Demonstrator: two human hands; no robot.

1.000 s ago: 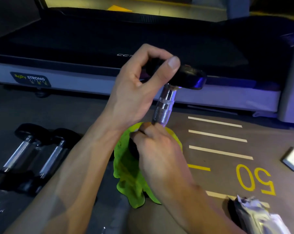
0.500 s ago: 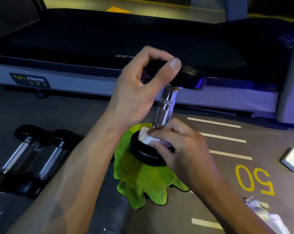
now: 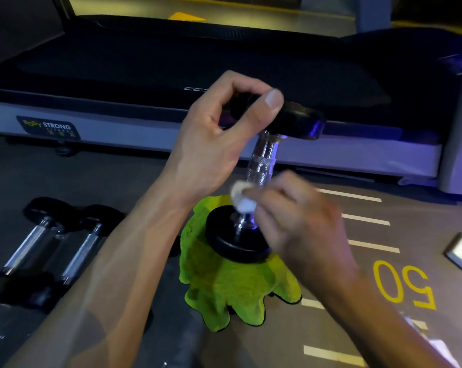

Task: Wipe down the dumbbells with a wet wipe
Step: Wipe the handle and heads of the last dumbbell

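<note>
- We see the dumbbell (image 3: 261,166) standing nearly upright, its lower end on a green cloth (image 3: 232,290) on the floor.
- The left hand (image 3: 219,144) grips its top end, thumb and fingers curled round it.
- The right hand (image 3: 301,221), blurred, pinches a white wipe (image 3: 242,197) against the lower handle.
- Two more dumbbells (image 3: 52,243) lie to the left.

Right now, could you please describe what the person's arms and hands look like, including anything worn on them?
Both forearms are bare as far as the view shows: no sleeves, gloves, watch, bracelets or rings are visible. The left hand is sharp, with a short, trimmed thumbnail. The right hand is motion-blurred, so its finer details cannot be made out.
</note>
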